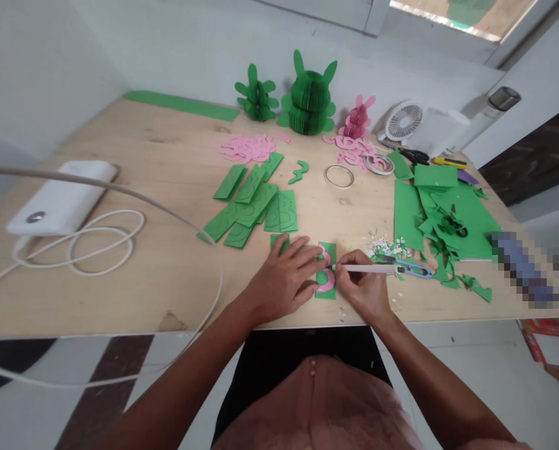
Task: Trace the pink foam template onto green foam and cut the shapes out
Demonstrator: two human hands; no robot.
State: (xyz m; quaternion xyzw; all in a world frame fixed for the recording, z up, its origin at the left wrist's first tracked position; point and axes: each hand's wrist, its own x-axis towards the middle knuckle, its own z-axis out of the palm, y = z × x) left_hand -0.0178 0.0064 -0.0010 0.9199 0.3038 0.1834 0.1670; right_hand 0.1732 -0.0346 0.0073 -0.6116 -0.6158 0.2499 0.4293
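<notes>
My left hand [284, 278] lies on the wooden table [157, 294] with its fingers spread. Its fingertips touch a pink curved paper piece [326, 281] that rests on a green paper strip [325, 295]. From the right, my right hand [366, 287] is closed around a thin pale pen [371, 269], whose tip is at the right edge of the green strip. Another green paper piece [279, 240] is partly under my left fingers. Behind my hands lie several folded green strips [258, 203] with curved outlines drawn on them.
Green and pink paper figures [310, 103] stand at the back. Pink cutouts [249, 148], tape rings [339, 177], a fan [402, 120] and scissors [413, 155] lie around. Green sheets and scraps [448, 219] are right; a white power bank [64, 197] with a looped cable is left.
</notes>
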